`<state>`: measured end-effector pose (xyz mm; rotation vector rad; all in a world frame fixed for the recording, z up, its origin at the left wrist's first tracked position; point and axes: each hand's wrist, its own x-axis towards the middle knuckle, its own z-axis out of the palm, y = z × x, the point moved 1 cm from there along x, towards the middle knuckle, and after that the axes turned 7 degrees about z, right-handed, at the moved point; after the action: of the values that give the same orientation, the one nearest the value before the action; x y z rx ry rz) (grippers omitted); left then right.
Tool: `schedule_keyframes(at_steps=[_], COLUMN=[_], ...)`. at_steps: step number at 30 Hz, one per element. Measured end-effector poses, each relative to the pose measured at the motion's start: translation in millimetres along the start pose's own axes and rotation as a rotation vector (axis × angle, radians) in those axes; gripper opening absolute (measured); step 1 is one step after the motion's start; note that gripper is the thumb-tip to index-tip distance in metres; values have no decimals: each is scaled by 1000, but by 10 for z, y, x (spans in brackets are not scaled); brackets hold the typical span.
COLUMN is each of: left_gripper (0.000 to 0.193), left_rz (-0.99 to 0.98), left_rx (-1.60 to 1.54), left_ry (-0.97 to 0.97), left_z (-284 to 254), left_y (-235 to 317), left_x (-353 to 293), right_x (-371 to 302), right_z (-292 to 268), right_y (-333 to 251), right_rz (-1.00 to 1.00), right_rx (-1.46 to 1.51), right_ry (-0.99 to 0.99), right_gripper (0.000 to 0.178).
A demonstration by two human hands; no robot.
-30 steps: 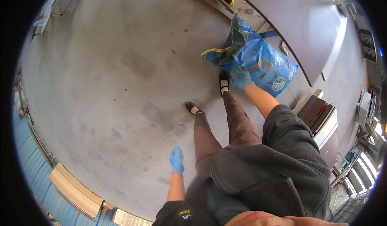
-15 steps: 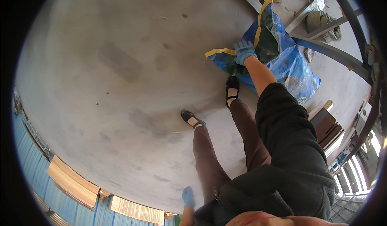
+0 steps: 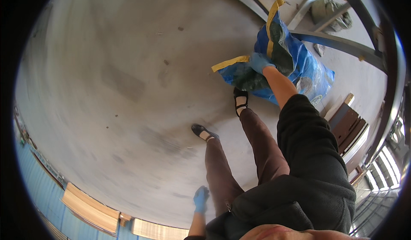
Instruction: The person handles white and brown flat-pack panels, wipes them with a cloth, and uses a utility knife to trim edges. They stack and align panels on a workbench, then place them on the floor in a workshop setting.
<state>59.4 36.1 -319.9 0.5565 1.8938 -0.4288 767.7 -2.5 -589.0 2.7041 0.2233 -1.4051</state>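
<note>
My right hand (image 3: 260,63), in a light blue glove, is closed on the yellow-edged mouth of a large blue plastic sack (image 3: 306,70). The sack rests on the floor in front of my right foot, creased and bulging on its far right side. Its dark green inner face shows around the hand, and whatever lies inside is hidden. Low beside my left leg hangs my left hand (image 3: 201,198), also gloved in blue. It looks loosely open with nothing visible in it, though its fingers are a little blurred.
Curved metal bars (image 3: 342,47) stand just beyond the sack. Past them lie a greyish cloth bundle (image 3: 332,15) and small scraps. Brown boards (image 3: 346,128) lie to the right of the sack. Stacked light wooden panels (image 3: 90,208) stand by a blue wall at lower left.
My right hand keeps its hold on the sack's edge. The sack and bars appear shifted slightly left as the view turns. My left hand has swung a little upward and forward.
</note>
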Motion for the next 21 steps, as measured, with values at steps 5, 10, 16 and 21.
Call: schedule_keyframes(at_steps=[5, 10, 16, 21], left_gripper=[43, 48, 50, 54], left_rz=[186, 445, 543, 1423], left_rx=[79, 89, 234, 645], left_ry=[-173, -305, -511, -289], left_z=[165, 596, 1292, 2299], left_y=[696, 1722, 2389, 2834], left_x=[-130, -503, -1641, -3039], right_x=[-936, -2126, -3333, -4040], right_z=[-43, -204, -671, -884], right_y=[613, 1274, 2227, 3041], right_rz=[23, 99, -63, 43], right_rx=[285, 527, 646, 689], right_ry=[222, 250, 628, 719], right_gripper=[46, 44, 38, 33])
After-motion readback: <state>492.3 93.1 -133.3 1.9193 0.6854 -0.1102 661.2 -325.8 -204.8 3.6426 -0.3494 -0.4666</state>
